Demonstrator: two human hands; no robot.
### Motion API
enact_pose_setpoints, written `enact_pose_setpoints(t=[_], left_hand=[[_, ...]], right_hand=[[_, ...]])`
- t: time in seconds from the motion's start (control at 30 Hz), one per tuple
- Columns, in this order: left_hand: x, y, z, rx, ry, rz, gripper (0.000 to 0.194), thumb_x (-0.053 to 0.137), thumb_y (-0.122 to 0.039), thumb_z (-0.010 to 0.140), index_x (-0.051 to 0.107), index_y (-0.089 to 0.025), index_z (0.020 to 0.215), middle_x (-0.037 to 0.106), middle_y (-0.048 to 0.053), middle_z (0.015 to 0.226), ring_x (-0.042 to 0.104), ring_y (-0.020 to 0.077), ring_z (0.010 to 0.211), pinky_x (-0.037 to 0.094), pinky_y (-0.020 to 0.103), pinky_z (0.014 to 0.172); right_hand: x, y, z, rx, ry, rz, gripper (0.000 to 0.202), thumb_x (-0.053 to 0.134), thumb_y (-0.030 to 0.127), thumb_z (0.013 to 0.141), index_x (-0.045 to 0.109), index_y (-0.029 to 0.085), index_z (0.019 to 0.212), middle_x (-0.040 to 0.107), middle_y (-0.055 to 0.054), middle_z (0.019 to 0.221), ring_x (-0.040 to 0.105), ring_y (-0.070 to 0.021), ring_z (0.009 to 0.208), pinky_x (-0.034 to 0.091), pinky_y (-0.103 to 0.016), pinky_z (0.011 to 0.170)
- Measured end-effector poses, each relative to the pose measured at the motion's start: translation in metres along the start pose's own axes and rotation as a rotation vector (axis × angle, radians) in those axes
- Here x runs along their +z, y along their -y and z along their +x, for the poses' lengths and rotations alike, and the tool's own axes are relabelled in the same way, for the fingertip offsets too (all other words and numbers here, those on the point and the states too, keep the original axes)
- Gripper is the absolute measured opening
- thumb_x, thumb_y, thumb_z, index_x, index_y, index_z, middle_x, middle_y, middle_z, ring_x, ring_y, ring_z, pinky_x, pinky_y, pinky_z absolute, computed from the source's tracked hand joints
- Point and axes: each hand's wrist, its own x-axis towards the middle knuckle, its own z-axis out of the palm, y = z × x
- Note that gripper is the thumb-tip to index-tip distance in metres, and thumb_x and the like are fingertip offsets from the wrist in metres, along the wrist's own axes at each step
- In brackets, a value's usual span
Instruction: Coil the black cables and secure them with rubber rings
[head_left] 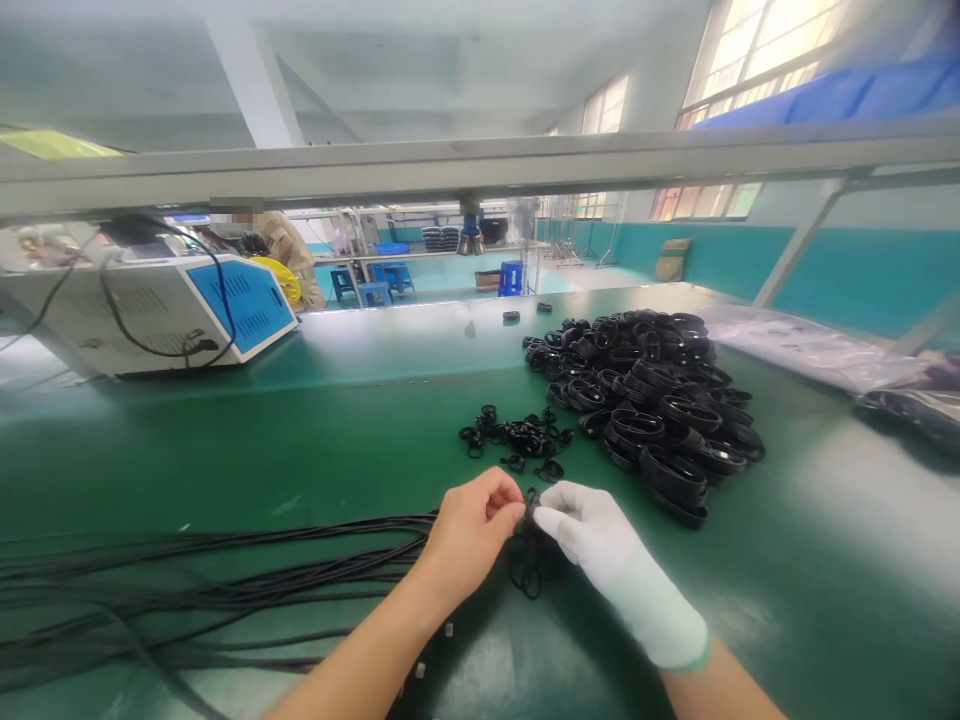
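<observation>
Black strap between both hands

The small black cable piece is pinched upright between your fingertips, its lower part hanging in thin dark loops just above or on the green surface; you can't tell which. Beyond it, your small black looped pieces lie loosely scattered, glossy and tangled. To their right, your coiled black cables sit heaped in oval bundles. On your left, long black cables stretch out in loose, roughly parallel strands, bending round near your wrist.
</observation>
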Motion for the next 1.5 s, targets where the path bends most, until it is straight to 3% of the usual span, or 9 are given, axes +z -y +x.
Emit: enact_pose_setpoints(t=[0.1,0.33,0.43,0.57,0.73,0.9,1.23,1.4,1.5], left_hand=[[-0.002,-0.002,-0.005,0.094,0.037,0.097,0.008,0.059,-0.025,0.075,0.065,-0.02,0.073,0.062,-0.002,0.067,0.053,0.0129,0.063,0.039,0.022,0.058],[-0.032,-0.003,0.011,-0.069,0.011,-0.287,0.015,0.061,-0.03,0.072,0.059,-0.015,0.073,0.06,0.001,0.064,0.053,0.0113,0.056,0.043,0.023,0.058],[-0.042,-0.005,0.01,-0.108,0.068,-0.381,0.018,0.064,-0.031,0.071,0.058,-0.015,0.073,0.06,0.001,0.065,0.052,0.0094,0.055,0.042,0.021,0.056],[-0.04,-0.004,0.002,-0.182,0.186,-0.437,0.02,0.065,-0.032,0.071,0.058,-0.014,0.073,0.059,0.001,0.063,0.05,0.0077,0.051,0.041,0.02,0.053],[-0.025,-0.002,0.0,-0.209,0.237,-0.388,0.016,0.065,-0.028,0.07,0.057,-0.013,0.07,0.061,0.002,0.061,0.05,0.008,0.05,0.041,0.02,0.052],[-0.013,-0.003,-0.004,-0.066,0.137,-0.045,0.004,0.055,-0.022,0.076,0.052,-0.019,0.077,0.058,-0.003,0.059,0.051,0.0112,0.053,0.039,0.021,0.05],[-0.005,-0.02,-0.009,0.264,0.004,0.505,0.014,0.05,-0.02,0.079,0.063,-0.022,0.075,0.063,-0.001,0.068,0.053,0.0142,0.06,0.036,0.024,0.058],[-0.01,-0.043,0.009,0.202,0.105,0.312,0.01,0.051,-0.022,0.076,0.06,-0.02,0.07,0.062,-0.003,0.068,0.054,0.0133,0.064,0.039,0.022,0.057],[-0.025,-0.047,0.018,0.184,-0.002,0.097,0.013,0.048,-0.026,0.079,0.057,-0.018,0.075,0.061,-0.001,0.071,0.058,0.0135,0.069,0.043,0.023,0.062]], right_hand=[[-0.003,-0.001,-0.001,-0.009,0.032,0.028,0.012,0.055,0.027,0.07,0.05,0.017,0.065,0.04,0.005,0.049,0.034,-0.0079,0.045,0.024,-0.022,0.044],[-0.012,-0.002,-0.003,-0.017,0.185,0.263,0.017,0.057,0.032,0.073,0.051,0.017,0.069,0.033,0.008,0.044,0.026,-0.0062,0.04,0.016,-0.021,0.041],[-0.015,-0.004,-0.004,-0.033,0.183,0.089,0.013,0.055,0.028,0.074,0.055,0.016,0.069,0.039,0.006,0.048,0.032,-0.0074,0.044,0.022,-0.021,0.043],[-0.012,-0.005,-0.004,-0.177,0.07,-0.227,0.017,0.052,0.028,0.077,0.066,0.02,0.076,0.059,-0.002,0.076,0.052,-0.015,0.071,0.038,-0.025,0.063],[0.001,-0.003,-0.003,-0.064,0.042,0.12,0.029,0.052,0.04,0.079,0.063,0.016,0.091,0.049,0.002,0.056,0.039,-0.0092,0.046,0.029,-0.022,0.045],[0.009,-0.002,-0.003,-0.028,0.11,0.341,0.026,0.059,0.039,0.072,0.051,0.016,0.066,0.035,0.008,0.041,0.026,-0.0049,0.036,0.016,-0.021,0.038],[0.002,-0.004,-0.003,0.0,0.116,0.33,0.029,0.06,0.043,0.072,0.048,0.016,0.067,0.037,0.008,0.04,0.028,-0.0053,0.035,0.016,-0.021,0.038],[-0.016,0.004,-0.011,-0.077,0.16,0.233,0.021,0.056,0.034,0.08,0.048,0.016,0.072,0.037,0.007,0.048,0.029,-0.0056,0.043,0.019,-0.021,0.042],[-0.035,0.004,-0.014,-0.064,0.202,0.166,0.015,0.052,0.029,0.081,0.05,0.016,0.076,0.037,0.007,0.047,0.029,-0.0061,0.043,0.017,-0.022,0.042]])
